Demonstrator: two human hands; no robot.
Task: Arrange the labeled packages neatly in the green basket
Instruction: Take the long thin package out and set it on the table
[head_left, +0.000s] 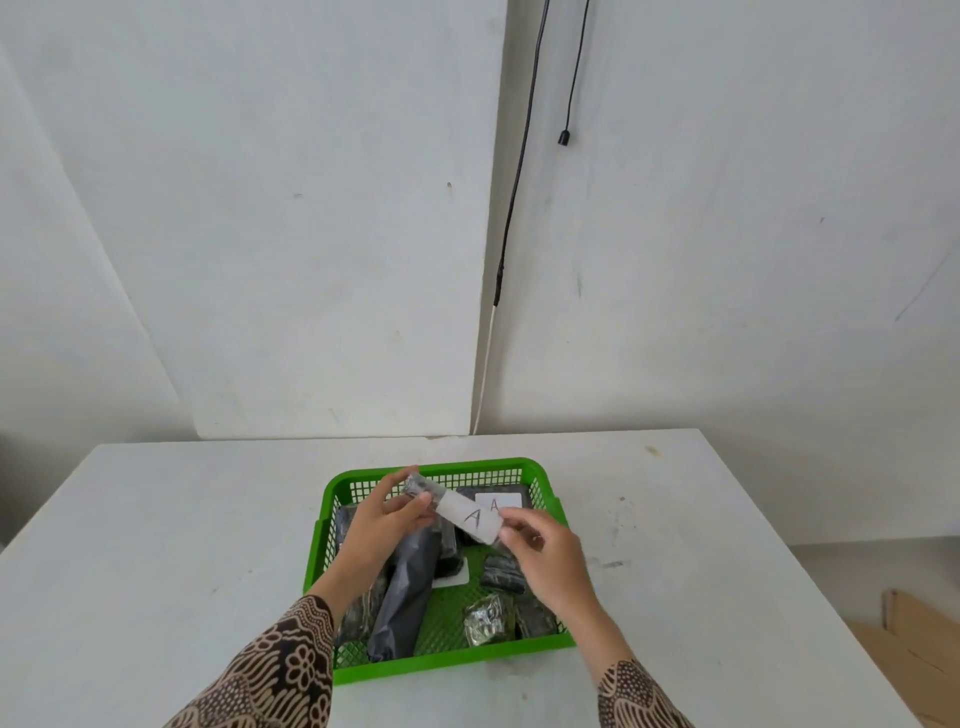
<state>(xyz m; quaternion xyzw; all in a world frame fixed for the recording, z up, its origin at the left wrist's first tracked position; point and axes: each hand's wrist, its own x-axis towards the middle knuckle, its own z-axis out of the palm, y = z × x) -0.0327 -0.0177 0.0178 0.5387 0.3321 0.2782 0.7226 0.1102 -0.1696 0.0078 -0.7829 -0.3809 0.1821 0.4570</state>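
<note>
Meanwhile, a person is holding a small wrapped package (460, 512) above the green basket (447, 662), with both hands clamped on it. The left hand (387, 514) is pinching the dark plastic end, thumb and fingers closed around it; the right hand (545, 551) is gripping the opposite end, just past a white label marked "A". Judging by how easily it is being carried between fingertips, the package is looking light, and its film wrap is appearing soft and probably a little slick, so the two ends are seeming the surest places to hold while keeping the label showing.

Below, the basket is sitting on the white counter (182, 519) and is already holding several items lying at odd angles. A second labelled package (496, 500), also marked "A", is lying flat against the far wall. A long grey pouch (405, 597) is slanting across the middle, a shiny crinkled packet (485, 621) is resting near the front wall, and a dark wrapped bundle (504, 574) is lying beside it. The grey pouch is likely crowding the free floor, so a tidy spot next to the matching label may need clearing.
</note>
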